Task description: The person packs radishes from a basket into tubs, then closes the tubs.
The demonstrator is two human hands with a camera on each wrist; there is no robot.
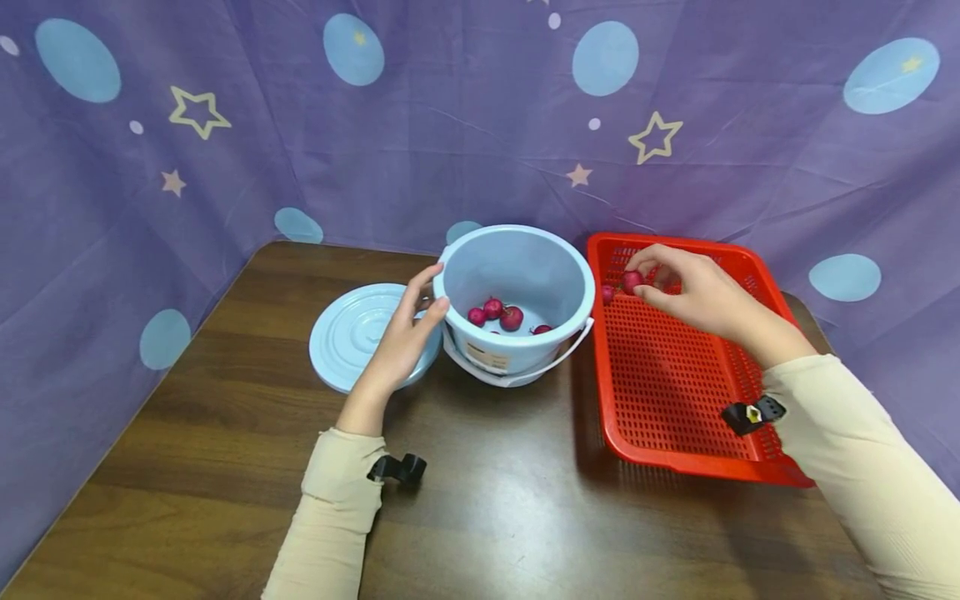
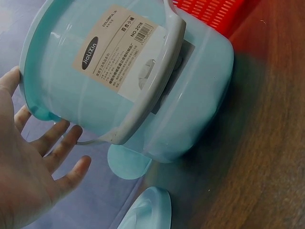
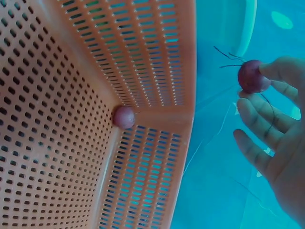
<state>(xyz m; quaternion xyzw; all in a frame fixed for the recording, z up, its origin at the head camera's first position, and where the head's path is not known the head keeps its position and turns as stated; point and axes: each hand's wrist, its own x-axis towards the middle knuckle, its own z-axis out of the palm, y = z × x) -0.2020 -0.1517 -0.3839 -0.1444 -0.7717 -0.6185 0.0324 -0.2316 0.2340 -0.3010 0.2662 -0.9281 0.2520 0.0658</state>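
Observation:
A light-blue bucket (image 1: 517, 350) stands upright with several red radishes (image 1: 512, 317) on its bottom. My left hand (image 1: 401, 333) touches its left rim with fairly straight fingers; in the left wrist view the fingers (image 2: 62, 148) are spread beside the rim. Over the back left corner of a red plastic basket (image 1: 660, 392), my right hand (image 1: 701, 287) pinches a small round radish (image 1: 633, 281) between thumb and fingertips. Thin dark strands stick out of this radish (image 3: 252, 76) in the right wrist view. Another radish (image 3: 124, 117) lies below in the basket's corner.
A round light-blue lid (image 1: 352, 333) lies left of the bucket, partly behind my left hand. The bucket's white handle (image 1: 510, 382) hangs down at the front. Basket and bucket stand side by side on a brown wooden table (image 1: 480, 500), with a purple patterned cloth (image 1: 450, 125) behind.

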